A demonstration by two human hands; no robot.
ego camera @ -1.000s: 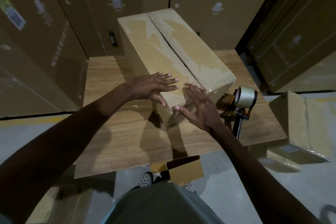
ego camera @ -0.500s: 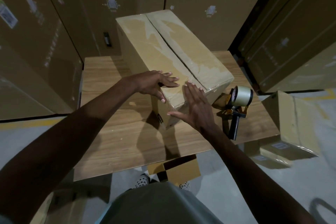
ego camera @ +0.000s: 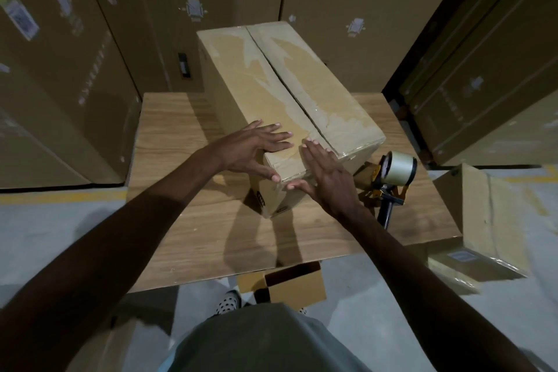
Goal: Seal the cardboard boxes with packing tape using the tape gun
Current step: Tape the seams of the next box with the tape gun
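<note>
A long cardboard box [ego camera: 290,93] lies on a wooden table [ego camera: 187,220], its two top flaps closed and glossy tape along the centre seam. My left hand [ego camera: 253,149] lies flat on the near left part of the box top, thumb down over the near edge. My right hand [ego camera: 327,180] presses flat on the near end of the top, fingers straight, thumb against the end face. The tape gun [ego camera: 389,181], with its roll of clear tape, rests on the table just right of the box; neither hand touches it.
Tall stacked cartons [ego camera: 90,48] wall in the table at the left, back and right. A taped carton [ego camera: 489,220] sits on the floor to the right. A small open box [ego camera: 290,285] stands on the floor under the table's near edge, by my feet.
Both hands stay flat on the near end of the box. My right hand has slid slightly forward along the top; the tape gun has not moved.
</note>
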